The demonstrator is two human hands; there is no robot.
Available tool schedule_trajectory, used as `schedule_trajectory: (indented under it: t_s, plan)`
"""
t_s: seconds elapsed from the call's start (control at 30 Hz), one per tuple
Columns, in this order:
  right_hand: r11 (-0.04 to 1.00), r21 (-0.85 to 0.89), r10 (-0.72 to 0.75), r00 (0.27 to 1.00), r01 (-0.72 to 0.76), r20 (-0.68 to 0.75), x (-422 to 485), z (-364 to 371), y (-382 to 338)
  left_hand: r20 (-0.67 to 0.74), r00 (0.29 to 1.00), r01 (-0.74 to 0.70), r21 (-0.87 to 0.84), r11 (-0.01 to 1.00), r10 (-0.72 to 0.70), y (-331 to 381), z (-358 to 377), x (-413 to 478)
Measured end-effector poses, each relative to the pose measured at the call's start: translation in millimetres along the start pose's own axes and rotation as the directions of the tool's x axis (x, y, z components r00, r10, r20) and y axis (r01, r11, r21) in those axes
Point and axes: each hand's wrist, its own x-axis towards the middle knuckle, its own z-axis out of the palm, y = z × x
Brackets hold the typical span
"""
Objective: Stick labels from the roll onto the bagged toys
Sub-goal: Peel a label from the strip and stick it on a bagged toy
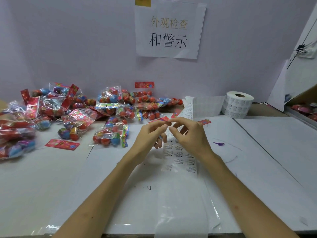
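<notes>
A white roll of labels stands at the back right of the table. Its strip of labels runs forward down the middle of the table and under my hands. My left hand and my right hand are raised over the strip, fingertips nearly touching; they seem to pinch a small label or the strip's edge, too small to tell. Several clear bagged toys with red and blue eggs lie to the left, the nearest just left of my left hand.
A large heap of bagged toys fills the back left. Loose red header cards lie on the white table sheet. A paper sign hangs on the back wall. A small purple toy dinosaur lies to the right.
</notes>
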Motion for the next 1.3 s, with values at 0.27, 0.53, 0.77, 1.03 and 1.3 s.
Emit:
schedule_trajectory:
  t_s: [0.27,0.53,0.77,1.03,1.3]
  plan:
    - [0.998,0.052,-0.028,0.998,0.025,0.06,0,1,-1,-0.159,0.987,-0.008,0.121,0.993,0.028,-6,0,0]
    - [0.999,0.052,0.014,0.999,-0.012,-0.032,2,-2,-1,-0.163,0.975,-0.098,0.282,0.954,0.149,-8,0,1]
    - [0.998,0.001,-0.068,0.998,0.068,-0.018,2,4,1,-0.221,0.964,-0.033,0.455,0.89,0.149,-13,0,2]
    - [0.992,0.095,0.082,0.997,-0.082,0.007,2,4,3,-0.271,0.962,0.199,0.763,0.616,0.025,-22,-16,3]
    - [0.965,-0.113,0.26,0.919,-0.237,0.295,-5,9,3,-0.265,0.963,0.21,0.634,0.744,-0.046,-22,-16,4]
